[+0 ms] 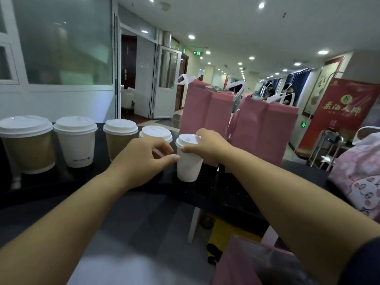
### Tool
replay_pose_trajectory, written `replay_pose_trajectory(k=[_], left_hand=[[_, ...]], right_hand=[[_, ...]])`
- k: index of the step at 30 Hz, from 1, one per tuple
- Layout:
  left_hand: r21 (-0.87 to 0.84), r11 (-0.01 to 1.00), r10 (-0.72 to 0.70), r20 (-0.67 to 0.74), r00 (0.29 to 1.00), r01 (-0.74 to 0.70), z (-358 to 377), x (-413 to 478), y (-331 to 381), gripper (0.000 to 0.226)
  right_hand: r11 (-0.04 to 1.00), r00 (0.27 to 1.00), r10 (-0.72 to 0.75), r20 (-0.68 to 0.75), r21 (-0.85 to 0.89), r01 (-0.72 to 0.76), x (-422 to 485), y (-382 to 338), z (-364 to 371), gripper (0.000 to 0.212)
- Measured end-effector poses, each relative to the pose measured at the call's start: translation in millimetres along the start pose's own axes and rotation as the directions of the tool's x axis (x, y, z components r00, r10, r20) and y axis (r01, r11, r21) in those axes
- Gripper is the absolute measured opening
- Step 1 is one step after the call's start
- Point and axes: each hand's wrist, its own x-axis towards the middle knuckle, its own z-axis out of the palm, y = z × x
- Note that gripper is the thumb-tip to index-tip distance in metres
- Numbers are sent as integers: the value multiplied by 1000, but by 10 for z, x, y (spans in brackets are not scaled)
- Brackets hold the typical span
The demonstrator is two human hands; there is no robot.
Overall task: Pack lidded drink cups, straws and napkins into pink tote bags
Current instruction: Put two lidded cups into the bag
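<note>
A small white lidded cup [188,163] stands on the dark table [144,194] in the middle. My right hand [207,143] grips it at the lid, thumb on the near side under the rim. My left hand [141,155] touches the cup's left side with thumb and fingertips, fingers curled. Two pink tote bags stand upright just behind: one [205,114] at centre, another [265,130] to its right, both with white handles. A row of lidded cups lines the left: a brown one [28,147], a white one [76,142], another brown [117,138], and a white lid [155,133] behind my left hand.
A white and pink patterned plastic bag [357,173] lies at the table's right end. Another pink bag [246,264] sits low at the bottom right, below the table edge. A red banner [337,114] and people stand far behind on the right.
</note>
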Motion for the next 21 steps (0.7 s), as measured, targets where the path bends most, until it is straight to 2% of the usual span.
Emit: replay_pose_trajectory(k=[5, 10, 14, 16, 21], left_hand=[[-49, 998, 26, 8, 1000, -26, 69, -168, 147, 21], [-100, 989, 117, 44, 992, -112, 271, -466, 460, 27], [-105, 967, 245, 125, 961, -233, 467, -694, 744, 42], [-107, 956, 289, 170, 942, -274, 558, -794, 886, 47], [13, 946, 296, 377, 878, -324, 760, -1030, 1188, 53]], right_hand=[[1000, 994, 25, -111, 5, -24, -306, 111, -296, 75], [985, 970, -2, -243, 169, 45, -851, 311, -753, 85], [968, 925, -42, -377, 214, 131, -1419, 518, -1062, 77], [950, 912, -36, -410, 268, 158, -1708, 600, -1149, 80], [889, 904, -30, -426, 402, 219, -2289, 824, -1187, 77]])
